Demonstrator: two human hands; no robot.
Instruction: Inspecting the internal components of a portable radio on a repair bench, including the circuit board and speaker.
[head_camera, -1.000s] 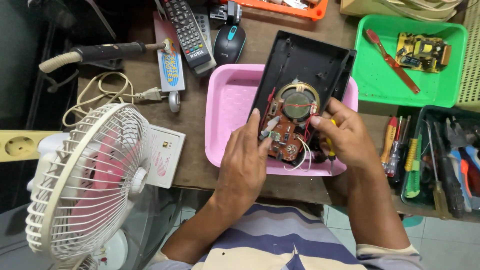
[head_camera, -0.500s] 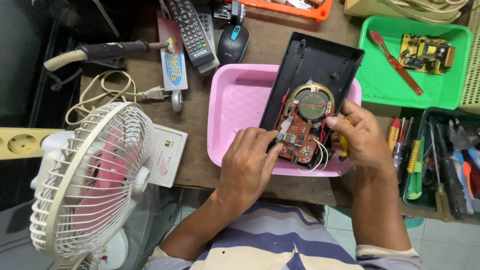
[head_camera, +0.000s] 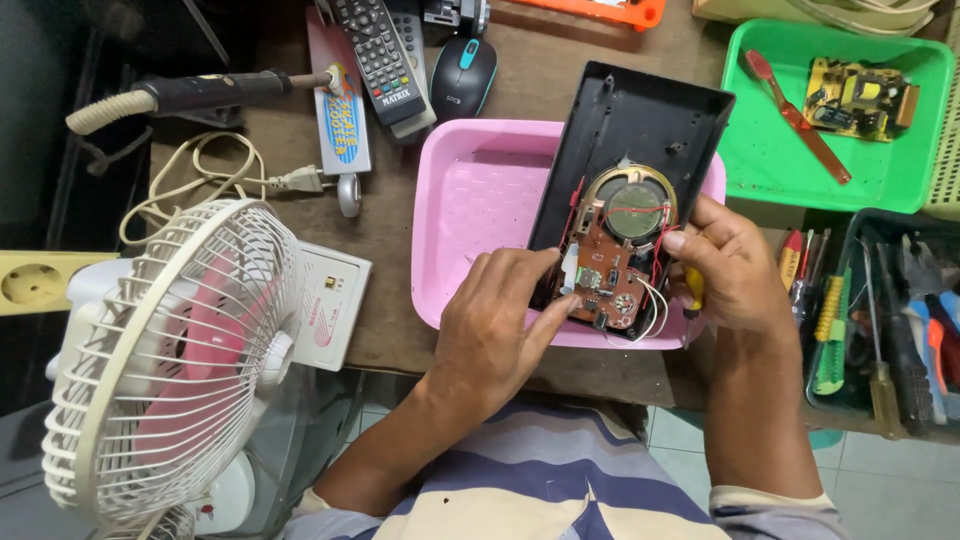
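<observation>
— Where was the black case (head_camera: 640, 140) when we worked on it?

— It lay open side up, leaning over the far right edge of the pink tray (head_camera: 480, 200) on the wooden bench. We think the tray was under it so small bits could not roll away.

— And the brown circuit board (head_camera: 605, 270)?

— It sat inside the case, just below the round speaker (head_camera: 632, 208), with thin red and white wires (head_camera: 652, 300) hanging off its right side.

— What did our left hand (head_camera: 490, 335) do?

— It was half curled, not gripping anything. The fingertips pressed on the left edge of the board, maybe to keep it from sliding.

— And our right hand (head_camera: 735, 270)?

— It was closed around a yellow-handled tool (head_camera: 693, 292), most likely a screwdriver, though we could not see its tip. Its first finger reached to the speaker's rim.

— What else was close?

— The green tray (head_camera: 900, 180) with another board, the box of screwdrivers (head_camera: 850, 330) on our right, and the white fan (head_camera: 170, 350) on our left.
</observation>
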